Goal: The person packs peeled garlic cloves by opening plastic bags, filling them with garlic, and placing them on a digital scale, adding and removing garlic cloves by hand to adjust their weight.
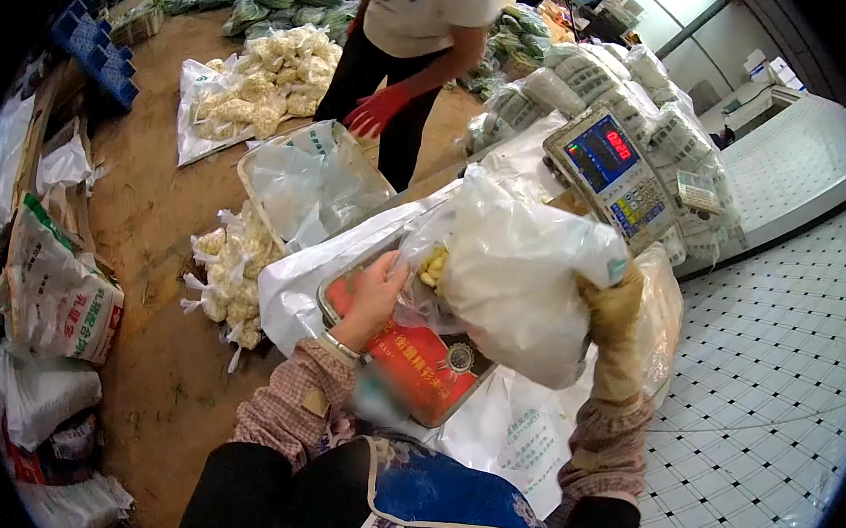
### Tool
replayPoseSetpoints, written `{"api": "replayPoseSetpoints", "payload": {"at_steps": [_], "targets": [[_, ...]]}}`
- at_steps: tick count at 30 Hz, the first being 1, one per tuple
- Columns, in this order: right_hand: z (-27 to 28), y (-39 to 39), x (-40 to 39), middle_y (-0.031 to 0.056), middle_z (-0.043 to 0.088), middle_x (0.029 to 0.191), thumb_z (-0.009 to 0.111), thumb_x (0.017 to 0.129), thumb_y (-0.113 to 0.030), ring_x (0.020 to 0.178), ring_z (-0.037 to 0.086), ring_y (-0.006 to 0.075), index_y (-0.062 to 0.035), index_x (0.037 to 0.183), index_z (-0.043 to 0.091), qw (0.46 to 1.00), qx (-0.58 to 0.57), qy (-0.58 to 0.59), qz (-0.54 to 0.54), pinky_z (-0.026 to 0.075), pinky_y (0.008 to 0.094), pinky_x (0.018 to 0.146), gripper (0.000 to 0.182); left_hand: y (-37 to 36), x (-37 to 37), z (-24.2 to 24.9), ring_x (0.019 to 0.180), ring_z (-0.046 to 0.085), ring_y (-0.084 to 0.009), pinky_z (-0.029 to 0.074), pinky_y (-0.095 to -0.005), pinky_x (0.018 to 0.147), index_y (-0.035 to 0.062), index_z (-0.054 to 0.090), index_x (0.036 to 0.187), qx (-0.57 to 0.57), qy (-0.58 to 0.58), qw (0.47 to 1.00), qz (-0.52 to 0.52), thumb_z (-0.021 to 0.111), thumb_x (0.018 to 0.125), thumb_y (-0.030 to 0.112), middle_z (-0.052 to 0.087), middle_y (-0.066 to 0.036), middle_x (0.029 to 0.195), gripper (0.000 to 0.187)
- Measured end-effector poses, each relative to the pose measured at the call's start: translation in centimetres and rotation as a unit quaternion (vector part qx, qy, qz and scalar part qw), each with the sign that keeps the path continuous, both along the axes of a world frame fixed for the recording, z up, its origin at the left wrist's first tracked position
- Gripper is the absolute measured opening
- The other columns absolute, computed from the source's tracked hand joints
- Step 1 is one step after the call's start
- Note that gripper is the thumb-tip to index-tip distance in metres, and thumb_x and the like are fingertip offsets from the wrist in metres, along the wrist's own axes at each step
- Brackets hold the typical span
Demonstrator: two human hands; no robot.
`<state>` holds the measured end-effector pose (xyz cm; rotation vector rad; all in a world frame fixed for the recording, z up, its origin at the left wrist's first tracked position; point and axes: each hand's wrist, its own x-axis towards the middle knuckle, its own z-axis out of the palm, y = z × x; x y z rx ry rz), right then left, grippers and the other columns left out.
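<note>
My bare left hand [374, 298] pinches the edge of a clear plastic bag [420, 308]. Inside its mouth show pale yellow pieces [434, 266], perhaps peeled garlic cloves. Tilted above them is a bulging white plastic bag [525, 276], its opening towards the clear one. My right hand [613, 321], in a tan glove, grips the white bag's far right end; that hand's fingertips are partly hidden. Under both bags lies a red tray with printed writing [426, 367]. Just beyond stands a digital scale [614, 169] with lit red digits.
A co-worker's red-gloved hand [377, 112] hovers over a bin lined with plastic [253, 169]. Filled small bags [235, 285] lie on the floor at left, with a larger pile [269, 82] behind. Wrapped packs [593, 80] are stacked beyond the scale. Printed sacks [59, 283] stand far left.
</note>
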<state>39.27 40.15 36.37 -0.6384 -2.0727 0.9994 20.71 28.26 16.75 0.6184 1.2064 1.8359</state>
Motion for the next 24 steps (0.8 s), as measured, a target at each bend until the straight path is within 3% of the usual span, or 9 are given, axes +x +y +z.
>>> {"api": "replayPoseSetpoints", "payload": {"at_steps": [4,8,10,12,16,18,20,24], "targets": [[5.1,-1.2,-1.2,0.0023,0.059,0.084,0.062,0.066,-0.001,0.077,0.052,0.009,-0.003,0.096,0.055,0.996,0.031,-0.079,-0.022,0.044,0.0238,0.068,0.031,0.4,-0.1,-1.9,0.086,0.051,-0.0076,0.041,-0.0208,0.075,-0.0018,0.048,0.11,0.024,-0.036,0.998,0.038,0.044,0.088,0.017,0.056,-0.003,0.099,0.029],[5.7,-1.4,-2.6,0.0019,0.059,0.084,0.061,0.065,0.001,0.077,0.052,0.0084,-0.0034,0.095,0.055,0.993,0.03,-0.114,-0.004,0.043,0.0241,0.069,0.031,0.3,0.2,-0.8,0.086,0.051,-0.0077,0.042,-0.0208,0.074,-0.0018,0.048,0.11,0.056,-0.089,0.994,0.03,0.042,0.09,0.018,0.056,-0.004,0.1,0.029],[4.9,-0.6,-1.9,0.0022,0.059,0.084,0.061,0.065,0.001,0.076,0.052,0.0088,-0.0038,0.095,0.055,0.99,0.072,-0.119,0.012,0.043,0.0241,0.069,0.031,0.4,0.4,-1.2,0.085,0.052,-0.0082,0.042,-0.0214,0.073,-0.0014,0.049,0.109,0.049,-0.117,0.992,0.03,0.041,0.09,0.019,0.057,-0.004,0.099,0.029],[4.7,-1.3,-1.6,0.0031,0.06,0.085,0.061,0.064,0.001,0.077,0.053,0.0098,-0.0032,0.095,0.055,0.975,0.166,-0.143,-0.044,0.043,0.0239,0.07,0.032,0.3,0.5,-2.0,0.085,0.052,-0.0082,0.043,-0.0215,0.073,-0.0014,0.049,0.109,0.053,-0.106,0.993,0.029,0.04,0.09,0.018,0.057,-0.004,0.099,0.029],[4.7,-1.8,-0.1,0.0056,0.06,0.084,0.062,0.063,0.001,0.077,0.054,0.0112,-0.002,0.096,0.054,0.995,0.081,-0.051,-0.035,0.044,0.0251,0.07,0.033,-0.4,0.9,-2.3,0.084,0.052,-0.0079,0.043,-0.0216,0.074,-0.0014,0.049,0.109,0.065,-0.124,0.989,0.039,0.04,0.09,0.018,0.057,-0.004,0.099,0.028],[5.1,-2.3,0.2,0.0054,0.06,0.085,0.062,0.063,0.001,0.078,0.054,0.011,-0.0025,0.096,0.054,0.991,0.106,-0.074,-0.033,0.044,0.0255,0.07,0.034,-0.5,0.9,-2.3,0.084,0.052,-0.0077,0.043,-0.0215,0.074,-0.0012,0.049,0.109,0.053,-0.104,0.992,0.043,0.04,0.09,0.018,0.057,-0.004,0.098,0.028],[5.1,-2.4,0.9,0.0009,0.059,0.088,0.07,0.065,-0.012,0.078,0.053,0.0092,-0.0028,0.1,0.055,0.988,0.116,-0.083,-0.051,0.043,0.0243,0.071,0.039,-0.3,1.1,-1.9,0.084,0.052,-0.0074,0.043,-0.0213,0.074,-0.0009,0.049,0.108,0.046,-0.086,0.994,0.048,0.04,0.09,0.018,0.057,-0.004,0.098,0.027],[5.0,-2.8,1.8,0.0012,0.059,0.084,0.071,0.064,-0.013,0.076,0.053,0.0088,-0.0035,0.098,0.055,0.975,0.155,-0.132,-0.093,0.043,0.0243,0.07,0.039,-1.2,1.9,-0.4,0.083,0.052,-0.0073,0.042,-0.0209,0.073,-0.0006,0.05,0.106,0.035,-0.088,0.995,0.028,0.039,0.09,0.018,0.057,-0.003,0.095,0.026]]}}
